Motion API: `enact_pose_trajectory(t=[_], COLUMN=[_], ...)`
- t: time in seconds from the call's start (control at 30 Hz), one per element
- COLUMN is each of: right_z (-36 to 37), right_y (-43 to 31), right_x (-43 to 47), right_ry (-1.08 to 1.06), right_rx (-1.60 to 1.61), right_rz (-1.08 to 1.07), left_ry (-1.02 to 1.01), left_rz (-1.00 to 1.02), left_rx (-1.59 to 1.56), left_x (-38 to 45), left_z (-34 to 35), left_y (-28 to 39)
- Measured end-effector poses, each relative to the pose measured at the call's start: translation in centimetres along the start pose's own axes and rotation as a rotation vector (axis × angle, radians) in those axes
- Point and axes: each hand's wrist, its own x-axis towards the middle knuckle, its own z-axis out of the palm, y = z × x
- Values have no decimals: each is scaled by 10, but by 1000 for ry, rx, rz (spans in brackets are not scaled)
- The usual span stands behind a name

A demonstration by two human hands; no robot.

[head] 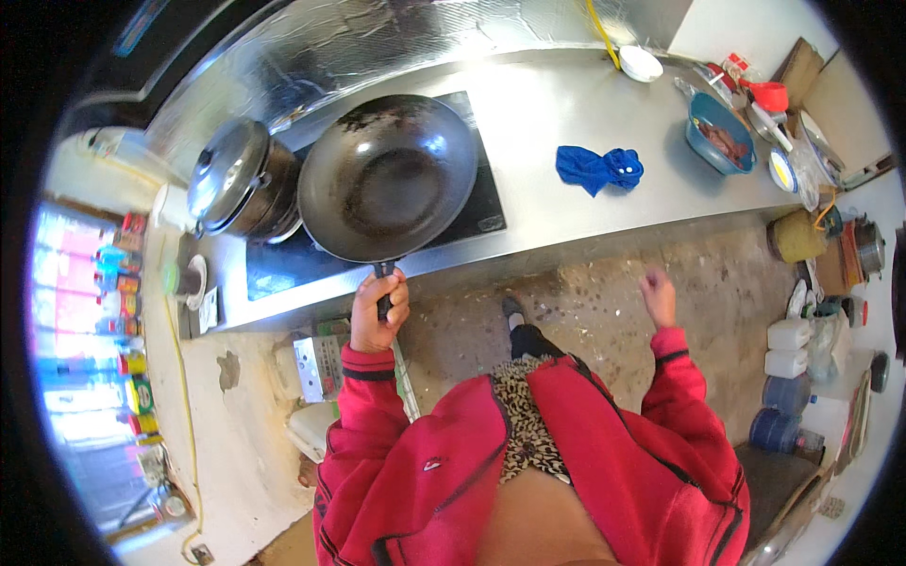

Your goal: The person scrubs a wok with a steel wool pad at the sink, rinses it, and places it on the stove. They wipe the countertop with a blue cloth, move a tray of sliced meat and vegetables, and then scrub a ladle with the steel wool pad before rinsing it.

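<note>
My left hand (380, 308) grips the short black handle of a large dark wok (396, 177). The wok rests on a black glass cooktop (488, 205), its worn, stained inside facing me with no food in it. Left of it, touching or very close, stands a lidded metal pot (244, 184). Slightly blurred, my right hand (660, 297) hangs over the floor in front of the counter, its fingers curled and nothing seen in them. A crumpled blue cloth (598, 168) on the steel countertop (527, 134) is the thing closest to it.
A teal basin (715, 134) holding dark red food, probably meat, sits at the counter's right end near a red ladle (768, 95). Further back is a white bowl (640, 64). White jugs (787, 347) and blue water bottles (775, 428) line the right wall. Bottles crowd the left windowsill (131, 339).
</note>
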Motion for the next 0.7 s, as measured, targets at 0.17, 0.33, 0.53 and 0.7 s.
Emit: enact_pose_trajectory(t=[0.17, 0.33, 0.53, 0.7], right_z=[-15, 13, 50, 54], right_y=[-121, -163, -139, -128], right_x=[145, 226, 259, 279], right_ry=[132, -44, -184, -212], right_rx=[-57, -367, -516, -461], right_rz=[-289, -340, -322, -350], left_ry=[1, 49, 80, 53], left_rz=[-13, -28, -28, -34], left_rx=[-91, -167, -129, -91], left_x=[91, 154, 178, 196], left_z=[9, 2, -1, -2], left_y=[22, 31, 36, 37])
